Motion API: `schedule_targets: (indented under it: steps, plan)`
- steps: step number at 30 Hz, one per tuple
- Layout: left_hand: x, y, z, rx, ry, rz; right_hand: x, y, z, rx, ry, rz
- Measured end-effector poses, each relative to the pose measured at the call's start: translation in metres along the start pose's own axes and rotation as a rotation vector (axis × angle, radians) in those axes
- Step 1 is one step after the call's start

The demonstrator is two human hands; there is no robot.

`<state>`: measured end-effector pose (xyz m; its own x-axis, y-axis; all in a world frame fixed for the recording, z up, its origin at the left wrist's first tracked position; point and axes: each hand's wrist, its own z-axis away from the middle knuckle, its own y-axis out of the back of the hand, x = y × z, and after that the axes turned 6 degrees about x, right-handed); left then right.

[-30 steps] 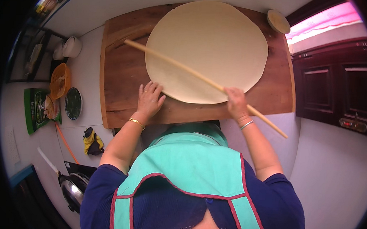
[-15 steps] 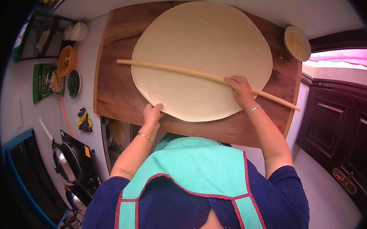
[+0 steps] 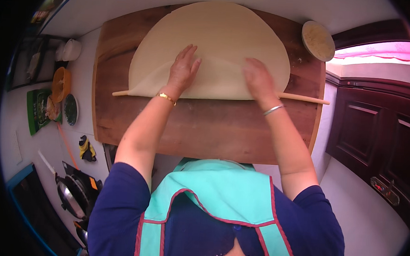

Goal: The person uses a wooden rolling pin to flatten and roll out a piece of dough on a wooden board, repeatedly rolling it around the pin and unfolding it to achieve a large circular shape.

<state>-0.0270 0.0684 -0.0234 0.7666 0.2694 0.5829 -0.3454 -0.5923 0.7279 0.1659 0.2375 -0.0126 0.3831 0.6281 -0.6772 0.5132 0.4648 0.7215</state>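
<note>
A large, thin round sheet of pale dough [image 3: 215, 29] covers much of the wooden board [image 3: 205, 128]. Its near edge is folded back over a long wooden rolling pin [image 3: 304, 98], whose two ends stick out on the left and right. My left hand [image 3: 182, 73] lies on the folded flap, fingers stretched out, holding nothing. My right hand [image 3: 259, 80] is over the right part of the flap. It is blurred by motion, but its fingers look extended, with nothing in them. The middle of the pin is hidden under the dough.
A bowl of pale flour-like stuff [image 3: 318, 40] stands at the board's far right corner. To the left are an orange basket [image 3: 60, 84], a green bag [image 3: 38, 110], a dish with dark green contents [image 3: 70, 110] and hanging pans [image 3: 71, 195]. A dark red door [image 3: 376, 132] is at right.
The dough's near edge has been folded away from me over the rolling pin, which now lies nearer me. My right hand has let go of the pin; my left has released the dough edge.
</note>
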Motion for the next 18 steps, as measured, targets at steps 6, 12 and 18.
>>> schedule_targets:
  steps: [6, 12, 18]
  plan:
    - [-0.037, -0.016, 0.006, -0.262, -0.120, -0.256, -0.043, -0.092, -0.014, -0.038, 0.321, 0.320]
    - [-0.008, 0.014, 0.092, -0.373, -0.131, -0.201, -0.046, -0.098, 0.074, -0.173, 0.436, 0.287]
    - [0.025, 0.054, 0.174, -0.514, -0.147, -0.226, -0.093, -0.075, 0.175, -0.226, 0.331, 0.269]
